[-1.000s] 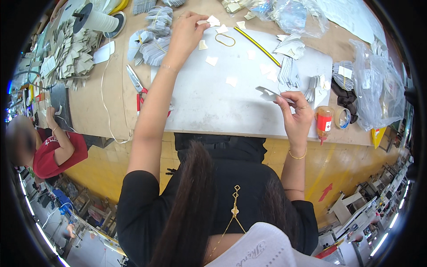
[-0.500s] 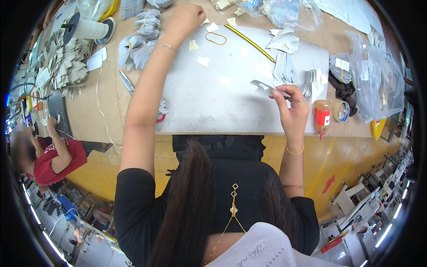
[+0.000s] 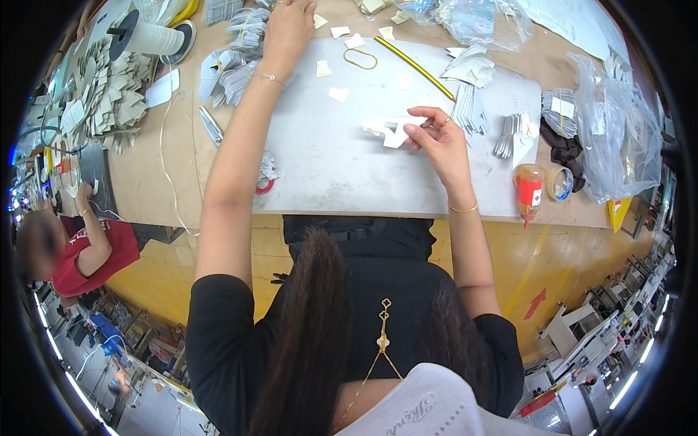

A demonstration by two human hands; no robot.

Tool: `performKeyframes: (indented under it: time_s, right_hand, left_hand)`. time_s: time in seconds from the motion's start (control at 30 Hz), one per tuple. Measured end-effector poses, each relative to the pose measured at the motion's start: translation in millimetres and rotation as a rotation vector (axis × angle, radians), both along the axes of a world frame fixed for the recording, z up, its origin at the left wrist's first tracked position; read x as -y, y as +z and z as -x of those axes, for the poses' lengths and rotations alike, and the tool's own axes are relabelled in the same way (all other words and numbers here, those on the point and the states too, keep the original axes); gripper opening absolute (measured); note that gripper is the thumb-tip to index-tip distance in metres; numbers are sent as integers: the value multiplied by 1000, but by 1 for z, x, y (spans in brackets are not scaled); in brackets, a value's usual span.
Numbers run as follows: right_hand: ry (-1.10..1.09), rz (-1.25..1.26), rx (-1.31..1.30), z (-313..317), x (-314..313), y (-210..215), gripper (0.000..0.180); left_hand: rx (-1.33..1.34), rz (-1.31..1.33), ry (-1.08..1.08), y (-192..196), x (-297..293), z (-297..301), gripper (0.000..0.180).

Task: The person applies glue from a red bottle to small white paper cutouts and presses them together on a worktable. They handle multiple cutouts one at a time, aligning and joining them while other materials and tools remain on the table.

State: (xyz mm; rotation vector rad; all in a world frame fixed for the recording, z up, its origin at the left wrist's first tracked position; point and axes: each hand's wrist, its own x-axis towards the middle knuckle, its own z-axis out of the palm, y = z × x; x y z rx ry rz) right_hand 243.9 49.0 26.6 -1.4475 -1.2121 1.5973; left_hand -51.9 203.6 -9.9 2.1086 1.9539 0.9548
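- A white cut piece (image 3: 395, 132) is pinched between thumb and fingertips of the right hand (image 3: 436, 142), held just above the grey work mat (image 3: 320, 167) near its middle
- The left hand (image 3: 289, 27) is stretched to the far edge of the mat, beside small white scraps (image 3: 323, 68); its fingers are curled, though whether anything is gripped cannot be told
- The piece is best kept flat and lightly pinched at one edge, so that it is not creased
- The yellow strip (image 3: 416, 65) and the stacked white pieces (image 3: 469, 109) beside the right hand are best left undisturbed
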Motion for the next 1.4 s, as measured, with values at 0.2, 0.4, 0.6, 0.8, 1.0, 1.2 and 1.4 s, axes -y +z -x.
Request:
performKeyframes:
  time_s: [0.2,0.4,0.6,0.8,1.0,1.2,1.4]
  right_hand:
    - [29,54,68,13,-7,-3,25]
    - [44,123,122,20,-4,-2,23]
    - [44,117,192,25,-6,-1,22]
    - [46,134,215,25,-9,-1,22]
    - [65,148,213,25,-11,-1,22]
    - [62,139,234,24,-11,-2,22]
    - [76,121,229,23,-11,-4,22]
  left_hand:
    - [-26,-123,1,19,13,-9,29]
    - [240,-26,-106,56,95,-38,26]
    - [179,67,-431,35,179,-43,32]
    - [71,99,-499,14,201,-49,40]
    - [-2,115,-505,14,201,-50,41]
    - [-13,133,-496,13,201,-51,44]
    - [-35,145,-496,13,200,-51,47]
